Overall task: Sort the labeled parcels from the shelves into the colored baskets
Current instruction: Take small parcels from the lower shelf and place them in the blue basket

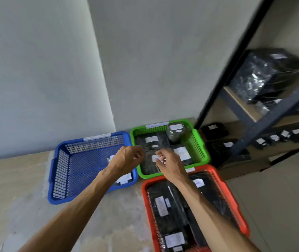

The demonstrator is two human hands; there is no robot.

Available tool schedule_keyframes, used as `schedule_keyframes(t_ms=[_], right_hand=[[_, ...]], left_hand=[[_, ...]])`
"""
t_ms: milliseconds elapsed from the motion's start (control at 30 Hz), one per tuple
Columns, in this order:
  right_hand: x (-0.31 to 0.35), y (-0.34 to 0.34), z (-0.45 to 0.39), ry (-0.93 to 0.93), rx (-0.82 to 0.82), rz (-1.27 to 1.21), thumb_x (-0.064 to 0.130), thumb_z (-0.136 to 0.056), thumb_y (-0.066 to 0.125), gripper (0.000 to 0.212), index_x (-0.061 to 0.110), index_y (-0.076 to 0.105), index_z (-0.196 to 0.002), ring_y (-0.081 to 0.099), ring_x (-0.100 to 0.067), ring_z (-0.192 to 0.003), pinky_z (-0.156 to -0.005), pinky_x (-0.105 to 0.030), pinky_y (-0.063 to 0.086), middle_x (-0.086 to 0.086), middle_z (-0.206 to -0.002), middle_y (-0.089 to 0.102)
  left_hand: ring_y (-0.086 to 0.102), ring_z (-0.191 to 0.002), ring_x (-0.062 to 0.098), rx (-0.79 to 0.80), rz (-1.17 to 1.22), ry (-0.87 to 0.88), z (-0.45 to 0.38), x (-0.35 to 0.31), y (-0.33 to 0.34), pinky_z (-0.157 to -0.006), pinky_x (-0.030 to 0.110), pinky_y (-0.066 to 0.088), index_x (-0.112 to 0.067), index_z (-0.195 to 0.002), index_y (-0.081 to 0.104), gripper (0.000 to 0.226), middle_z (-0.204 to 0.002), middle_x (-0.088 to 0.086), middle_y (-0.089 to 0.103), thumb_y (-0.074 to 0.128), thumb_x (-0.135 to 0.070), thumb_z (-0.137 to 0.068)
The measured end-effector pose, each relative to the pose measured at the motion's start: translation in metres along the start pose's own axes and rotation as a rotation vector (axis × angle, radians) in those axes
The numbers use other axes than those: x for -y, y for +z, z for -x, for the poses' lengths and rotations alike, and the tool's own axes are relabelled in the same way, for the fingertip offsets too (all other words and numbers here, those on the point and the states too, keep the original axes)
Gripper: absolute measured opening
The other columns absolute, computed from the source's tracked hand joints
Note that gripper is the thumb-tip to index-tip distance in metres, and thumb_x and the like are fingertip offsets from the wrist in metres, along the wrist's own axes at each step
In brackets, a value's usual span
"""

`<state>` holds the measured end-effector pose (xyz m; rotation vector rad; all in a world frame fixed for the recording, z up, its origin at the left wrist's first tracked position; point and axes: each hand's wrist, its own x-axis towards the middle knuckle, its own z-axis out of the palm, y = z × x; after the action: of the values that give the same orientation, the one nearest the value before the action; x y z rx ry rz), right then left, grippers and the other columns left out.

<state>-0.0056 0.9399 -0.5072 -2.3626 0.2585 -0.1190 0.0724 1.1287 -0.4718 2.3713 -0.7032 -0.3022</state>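
At lower left sits my blue basket (68, 171). My left hand (127, 159) hovers loosely curled, holding nothing, mid-frame; my right hand (168, 166) likewise over the green basket (199, 148) of black parcels (152, 142). Orange basket (232, 197) lower right; shelves (272, 113) at right.

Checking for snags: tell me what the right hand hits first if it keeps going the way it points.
Probably the black parcels lying in the green basket: the right hand reaches over its near rim, fingers loosely curled. Its height above them is unclear.
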Motion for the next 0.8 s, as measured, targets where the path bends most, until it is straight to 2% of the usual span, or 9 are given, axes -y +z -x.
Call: schedule_keyframes(t_ms=[167, 300, 367, 433, 500, 533, 600, 667, 800], right_hand=[[-0.053, -0.102, 0.044, 0.002, -0.095, -0.033, 0.016, -0.089, 0.068, 0.02, 0.013, 0.07, -0.109, 0.066, -0.017, -0.083, -0.081, -0.033, 0.055, -0.001, -0.098, 0.071], [-0.112, -0.193, 0.088, -0.027, -0.147, -0.011, 0.019, -0.088, 0.068, 0.019, 0.013, 0.07, -0.106, 0.067, -0.019, -0.084, -0.082, -0.039, 0.056, -0.003, -0.096, 0.07], [-0.142, -0.238, 0.11, -0.018, -0.179, 0.006, 0.018, -0.089, 0.069, 0.018, 0.013, 0.069, -0.107, 0.066, -0.016, -0.084, -0.082, -0.039, 0.055, -0.001, -0.097, 0.069], [-0.173, -0.281, 0.13, -0.001, -0.209, 0.029, 0.018, -0.091, 0.068, 0.019, 0.013, 0.068, -0.11, 0.063, -0.012, -0.086, -0.083, -0.032, 0.055, 0.003, -0.099, 0.067], [-0.204, -0.317, 0.146, 0.041, -0.22, 0.047, 0.019, -0.093, 0.067, 0.02, 0.016, 0.067, -0.113, 0.061, -0.008, -0.087, -0.079, -0.018, 0.05, 0.008, -0.098, 0.064], [-0.22, -0.333, 0.152, 0.067, -0.223, 0.046, 0.02, -0.094, 0.066, 0.019, 0.017, 0.067, -0.113, 0.061, -0.008, -0.088, -0.078, -0.016, 0.05, 0.01, -0.098, 0.064], [-0.254, -0.36, 0.155, 0.127, -0.243, 0.031, 0.022, -0.095, 0.065, 0.017, 0.018, 0.068, -0.111, 0.065, -0.01, -0.092, -0.083, -0.025, 0.054, 0.008, -0.101, 0.07], [-0.29, -0.381, 0.152, 0.194, -0.249, -0.005, 0.02, -0.094, 0.066, 0.015, 0.017, 0.07, -0.109, 0.067, -0.012, -0.093, -0.082, -0.025, 0.052, 0.005, -0.102, 0.073], [-0.367, -0.417, 0.129, 0.297, -0.245, -0.048, 0.014, -0.092, 0.067, 0.013, 0.018, 0.071, -0.103, 0.068, -0.011, -0.09, -0.079, -0.019, 0.048, 0.006, -0.099, 0.073]], left_hand=[[0.073, -0.082, 0.012, -0.032, -0.007, 0.032, -0.002, -0.106, 0.049, -0.079, 0.03, 0.056, -0.022, -0.093, 0.076, 0.014, -0.084, -0.003, 0.078, 0.067, -0.019, -0.083], [0.072, -0.082, 0.012, -0.043, -0.007, 0.083, -0.002, -0.204, 0.105, -0.071, 0.014, 0.048, -0.02, -0.097, 0.076, 0.015, -0.084, -0.002, 0.077, 0.068, -0.017, -0.085], [0.07, -0.079, 0.01, -0.038, -0.006, 0.101, -0.006, -0.252, 0.136, -0.069, 0.014, 0.045, -0.021, -0.098, 0.076, 0.018, -0.085, 0.0, 0.077, 0.065, -0.016, -0.086], [0.063, -0.078, 0.001, -0.012, 0.006, 0.103, -0.012, -0.297, 0.168, -0.07, 0.012, 0.042, -0.022, -0.099, 0.077, 0.02, -0.087, -0.002, 0.076, 0.065, -0.016, -0.085], [0.064, -0.08, -0.003, 0.025, 0.039, 0.124, -0.02, -0.337, 0.201, -0.076, 0.015, 0.049, -0.024, -0.097, 0.077, 0.018, -0.086, -0.007, 0.076, 0.069, -0.017, -0.084], [0.066, -0.08, -0.002, 0.044, 0.061, 0.131, -0.025, -0.354, 0.217, -0.079, 0.018, 0.051, -0.024, -0.096, 0.077, 0.016, -0.084, -0.007, 0.076, 0.07, -0.018, -0.083], [0.068, -0.078, -0.001, 0.086, 0.117, 0.136, -0.039, -0.386, 0.248, -0.08, 0.017, 0.051, -0.023, -0.094, 0.077, 0.013, -0.08, -0.009, 0.074, 0.071, -0.018, -0.084], [0.067, -0.074, -0.001, 0.137, 0.211, 0.094, -0.057, -0.412, 0.279, -0.079, 0.017, 0.053, -0.023, -0.092, 0.076, 0.011, -0.076, -0.009, 0.073, 0.071, -0.015, -0.085], [0.073, -0.075, 0.015, 0.228, 0.538, -0.185, -0.109, -0.447, 0.344, -0.077, 0.037, 0.061, -0.015, -0.087, 0.074, 0.012, -0.081, 0.006, 0.075, 0.065, -0.008, -0.091]])
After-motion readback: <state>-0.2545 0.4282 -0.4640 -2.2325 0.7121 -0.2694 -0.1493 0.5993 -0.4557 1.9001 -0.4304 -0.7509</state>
